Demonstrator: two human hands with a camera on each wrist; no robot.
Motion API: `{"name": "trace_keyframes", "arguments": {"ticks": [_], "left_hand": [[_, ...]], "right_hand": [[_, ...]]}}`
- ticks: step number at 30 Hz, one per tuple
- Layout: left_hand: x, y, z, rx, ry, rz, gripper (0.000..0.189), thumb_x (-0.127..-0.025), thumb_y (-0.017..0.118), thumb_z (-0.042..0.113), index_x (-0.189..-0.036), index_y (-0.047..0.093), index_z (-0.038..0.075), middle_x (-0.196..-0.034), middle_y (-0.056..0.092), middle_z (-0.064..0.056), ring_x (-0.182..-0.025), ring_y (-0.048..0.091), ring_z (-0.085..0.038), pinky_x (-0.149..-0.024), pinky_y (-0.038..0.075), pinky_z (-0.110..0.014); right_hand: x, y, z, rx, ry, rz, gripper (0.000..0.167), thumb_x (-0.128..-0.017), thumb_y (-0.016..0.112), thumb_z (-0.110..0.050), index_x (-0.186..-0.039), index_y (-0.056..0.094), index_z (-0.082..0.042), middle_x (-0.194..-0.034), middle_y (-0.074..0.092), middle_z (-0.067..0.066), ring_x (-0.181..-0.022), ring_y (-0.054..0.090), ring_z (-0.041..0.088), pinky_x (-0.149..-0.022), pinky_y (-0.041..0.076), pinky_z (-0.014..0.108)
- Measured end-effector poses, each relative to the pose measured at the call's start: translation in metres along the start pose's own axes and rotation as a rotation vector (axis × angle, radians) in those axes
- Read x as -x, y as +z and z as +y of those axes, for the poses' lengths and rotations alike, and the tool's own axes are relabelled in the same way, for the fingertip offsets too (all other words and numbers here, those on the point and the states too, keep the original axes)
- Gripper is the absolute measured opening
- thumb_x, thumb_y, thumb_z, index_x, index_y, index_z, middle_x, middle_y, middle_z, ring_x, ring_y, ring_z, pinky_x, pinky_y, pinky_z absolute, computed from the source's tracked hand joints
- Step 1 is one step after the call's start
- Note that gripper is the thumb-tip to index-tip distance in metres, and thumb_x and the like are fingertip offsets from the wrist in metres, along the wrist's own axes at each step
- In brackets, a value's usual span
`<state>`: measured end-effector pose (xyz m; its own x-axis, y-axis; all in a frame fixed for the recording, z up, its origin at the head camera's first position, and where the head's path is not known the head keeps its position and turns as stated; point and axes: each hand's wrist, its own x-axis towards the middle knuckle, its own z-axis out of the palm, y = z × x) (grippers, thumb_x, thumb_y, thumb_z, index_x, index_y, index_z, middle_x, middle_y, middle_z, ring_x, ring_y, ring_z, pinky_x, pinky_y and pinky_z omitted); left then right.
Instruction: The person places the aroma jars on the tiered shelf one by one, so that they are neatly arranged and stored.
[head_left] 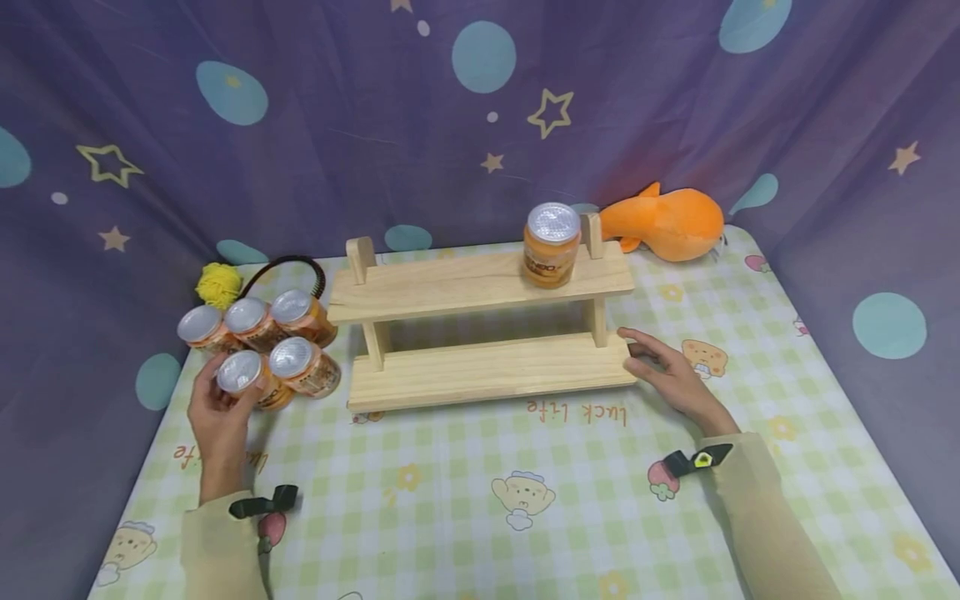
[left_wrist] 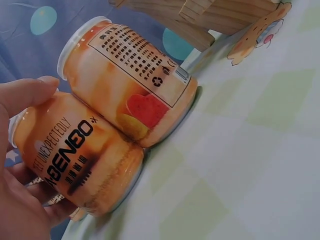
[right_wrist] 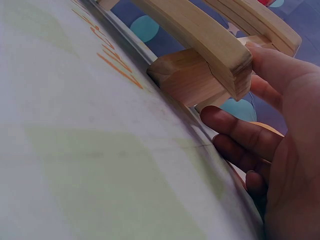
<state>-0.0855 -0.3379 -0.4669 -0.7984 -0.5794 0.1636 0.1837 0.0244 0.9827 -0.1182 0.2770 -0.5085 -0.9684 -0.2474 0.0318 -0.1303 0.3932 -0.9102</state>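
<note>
My left hand [head_left: 219, 410] grips an orange-labelled can [head_left: 242, 373] with a silver lid, thumb at its upper rim and fingers curled round its far side in the left wrist view. Right against it stands a second can [left_wrist: 131, 80], its printed back label showing. Three more cans, among them one can [head_left: 246, 317], form a row behind these two. At the right end of a two-tier wooden shelf [head_left: 487, 367], my right hand [head_left: 672, 379] has its thumb and fingers loosely bent at the lower board's end [right_wrist: 227, 70]. Another can [head_left: 552, 247] stands on the upper board, toward the right.
A yellow yarn ball [head_left: 219, 286] and a dark curved band [head_left: 288, 263] lie behind the cans at left. An orange plush toy [head_left: 667, 223] rests behind the shelf's right end. Purple curtains [head_left: 337, 125] surround the checked tablecloth [head_left: 450, 517] at the back and sides.
</note>
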Motion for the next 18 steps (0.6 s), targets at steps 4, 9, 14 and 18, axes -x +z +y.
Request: {"name": "trace_keyframes", "arguments": {"ticks": [4,9,14,18], "left_hand": [[0.0005,0.0001,-0.0012,0.0,0.023,0.014,0.064,-0.078,0.067,-0.022,-0.137,0.057,0.001,-0.115,0.067,0.004,-0.1,0.061,-0.008,-0.08,0.049,-0.011],[-0.0007,-0.0017,-0.0029,0.011,0.035,0.009,0.064,-0.077,0.067,-0.024,-0.137,0.056,-0.002,-0.115,0.067,0.004,-0.1,0.061,-0.009,-0.08,0.05,-0.011],[-0.0015,-0.0027,-0.0038,0.022,0.052,0.023,0.062,-0.077,0.069,-0.023,-0.135,0.058,-0.003,-0.114,0.068,0.003,-0.098,0.062,-0.009,-0.079,0.051,-0.011],[-0.0012,-0.0026,-0.0041,0.02,0.068,0.044,0.062,-0.075,0.07,-0.023,-0.133,0.059,-0.005,-0.111,0.07,0.003,-0.095,0.063,-0.008,-0.076,0.051,-0.011]], "right_hand": [[0.0001,-0.0001,-0.0003,-0.001,0.001,-0.001,0.049,-0.102,0.059,-0.021,-0.15,0.048,-0.019,-0.118,0.063,-0.019,-0.109,0.057,-0.009,-0.093,0.041,0.01],[0.0001,0.0001,-0.0003,0.007,0.001,-0.001,0.049,-0.102,0.058,-0.02,-0.15,0.048,-0.018,-0.119,0.063,-0.019,-0.109,0.057,-0.01,-0.092,0.042,0.01],[-0.0002,0.0004,0.0001,0.007,0.0,-0.001,0.049,-0.102,0.058,-0.021,-0.15,0.048,-0.019,-0.122,0.062,-0.017,-0.111,0.056,-0.011,-0.093,0.042,0.01],[-0.0005,0.0002,0.0016,0.013,-0.001,0.0,0.049,-0.102,0.058,-0.02,-0.15,0.048,-0.019,-0.123,0.063,-0.014,-0.11,0.056,-0.011,-0.092,0.042,0.01]]}}
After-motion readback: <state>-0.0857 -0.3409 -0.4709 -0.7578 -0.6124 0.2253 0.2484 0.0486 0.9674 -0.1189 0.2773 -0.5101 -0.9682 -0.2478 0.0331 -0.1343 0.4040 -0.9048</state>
